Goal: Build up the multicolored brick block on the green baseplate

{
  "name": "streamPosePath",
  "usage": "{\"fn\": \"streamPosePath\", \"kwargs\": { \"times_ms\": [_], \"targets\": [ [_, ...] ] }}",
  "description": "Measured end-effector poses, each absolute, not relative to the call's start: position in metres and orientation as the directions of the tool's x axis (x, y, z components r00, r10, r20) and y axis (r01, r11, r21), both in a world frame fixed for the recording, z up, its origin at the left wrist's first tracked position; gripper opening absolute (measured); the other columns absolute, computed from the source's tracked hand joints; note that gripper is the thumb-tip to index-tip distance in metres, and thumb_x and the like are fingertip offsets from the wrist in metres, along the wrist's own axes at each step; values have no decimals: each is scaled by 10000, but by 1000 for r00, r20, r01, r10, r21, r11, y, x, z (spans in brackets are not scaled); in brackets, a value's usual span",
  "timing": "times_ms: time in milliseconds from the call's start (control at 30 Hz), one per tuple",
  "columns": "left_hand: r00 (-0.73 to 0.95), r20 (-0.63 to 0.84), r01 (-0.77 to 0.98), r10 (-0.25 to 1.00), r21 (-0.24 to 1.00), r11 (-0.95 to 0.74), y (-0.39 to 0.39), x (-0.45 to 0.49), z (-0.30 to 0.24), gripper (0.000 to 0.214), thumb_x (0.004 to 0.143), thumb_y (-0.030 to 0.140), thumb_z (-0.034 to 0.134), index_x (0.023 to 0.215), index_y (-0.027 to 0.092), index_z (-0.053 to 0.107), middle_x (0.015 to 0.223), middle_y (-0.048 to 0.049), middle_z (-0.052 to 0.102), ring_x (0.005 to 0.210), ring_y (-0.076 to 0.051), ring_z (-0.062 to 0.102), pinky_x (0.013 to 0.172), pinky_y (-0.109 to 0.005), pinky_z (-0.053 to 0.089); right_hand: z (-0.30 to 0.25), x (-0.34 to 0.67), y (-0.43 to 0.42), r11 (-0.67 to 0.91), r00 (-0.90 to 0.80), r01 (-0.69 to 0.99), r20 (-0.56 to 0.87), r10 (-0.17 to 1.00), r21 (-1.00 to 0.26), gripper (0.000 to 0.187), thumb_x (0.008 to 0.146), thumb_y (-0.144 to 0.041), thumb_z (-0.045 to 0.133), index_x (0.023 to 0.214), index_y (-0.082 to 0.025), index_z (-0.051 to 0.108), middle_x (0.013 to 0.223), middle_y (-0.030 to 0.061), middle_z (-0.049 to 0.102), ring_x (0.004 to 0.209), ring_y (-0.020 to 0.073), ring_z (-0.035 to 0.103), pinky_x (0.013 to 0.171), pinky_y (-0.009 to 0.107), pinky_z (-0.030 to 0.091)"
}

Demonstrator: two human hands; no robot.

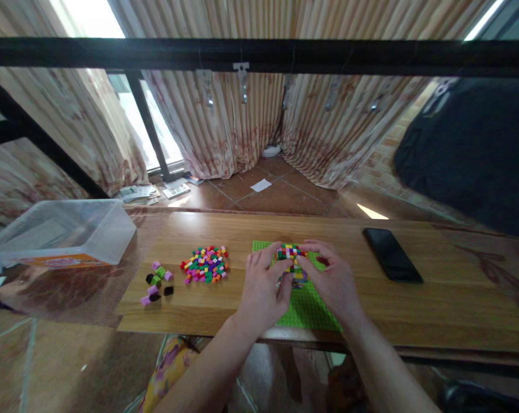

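Observation:
A block built of many small coloured bricks [292, 252] stands on a green studded baseplate [309, 310]. My left hand [266, 281] grips the block's left side, thumb at the near face and fingers curled at the far left. On the other side, my right hand [330, 275] holds it with thumb and fingers around the right edge. Both hands cover much of the block, so its lower part shows only in slivers. Left of the baseplate lies a pile of small loose bricks [205, 265] in mixed colours.
Several black, pink and lime bricks [159, 274] lie farther left on the wooden board [229, 315]. A dark phone [392, 255] rests at the right. Beyond the board's left end stands a clear plastic bin [113, 229]. A black metal bar [259, 54] crosses above, before the curtains.

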State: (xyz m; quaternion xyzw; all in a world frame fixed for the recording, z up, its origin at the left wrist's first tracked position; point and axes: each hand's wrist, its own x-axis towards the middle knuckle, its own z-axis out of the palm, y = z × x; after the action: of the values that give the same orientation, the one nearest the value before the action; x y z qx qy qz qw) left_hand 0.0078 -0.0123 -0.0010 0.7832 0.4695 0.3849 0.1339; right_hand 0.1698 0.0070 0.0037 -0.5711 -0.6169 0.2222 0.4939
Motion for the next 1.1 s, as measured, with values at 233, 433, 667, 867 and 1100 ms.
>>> {"fn": "streamPosePath", "kwargs": {
  "times_ms": [233,433,667,867,1100],
  "targets": [
    [271,465,634,843,573,-520,-13,8,-1,260,883,205,539,1113,234,657,1396,-107,517,1241,-259,499,1026,-472,392,0,165,8,162,181,451,268,946,-878,214,754,-379,656,903,-235,707,1096,78,672,1035,252,615,860,428,474],
    [264,474,636,840,570,-521,-16,9,-1,262,873,237,558,1115,231,659,1390,-111,525,1232,-262,509,1022,-466,406,-2,164,8,85,233,358,177,956,-930,243,704,-390,688,869,-213,713,1070,92,680,1008,254,629,800,396,520],
    [130,503,656,855,603,-454,-5,-8,3,214,882,226,548,1040,240,692,1278,-76,624,1148,-220,575,1004,-420,431,3,160,8,21,270,334,118,956,-942,287,656,-403,710,853,-195,725,974,81,710,891,230,648,755,370,525],
    [-139,201,855,970,518,15,15,-67,4,175,798,167,596,896,204,736,958,-70,713,920,-217,641,874,-350,480,0,158,6,-5,303,140,38,952,-990,341,646,-428,757,897,-200,724,909,53,711,756,174,648,682,320,524],
    [-89,75,979,993,192,73,8,-78,-1,225,808,207,571,948,228,746,1012,-112,681,1016,-286,596,875,-402,450,1,159,10,114,458,160,176,872,-981,295,741,-459,709,868,-193,727,929,68,713,844,184,645,735,318,499]
  ]
}}
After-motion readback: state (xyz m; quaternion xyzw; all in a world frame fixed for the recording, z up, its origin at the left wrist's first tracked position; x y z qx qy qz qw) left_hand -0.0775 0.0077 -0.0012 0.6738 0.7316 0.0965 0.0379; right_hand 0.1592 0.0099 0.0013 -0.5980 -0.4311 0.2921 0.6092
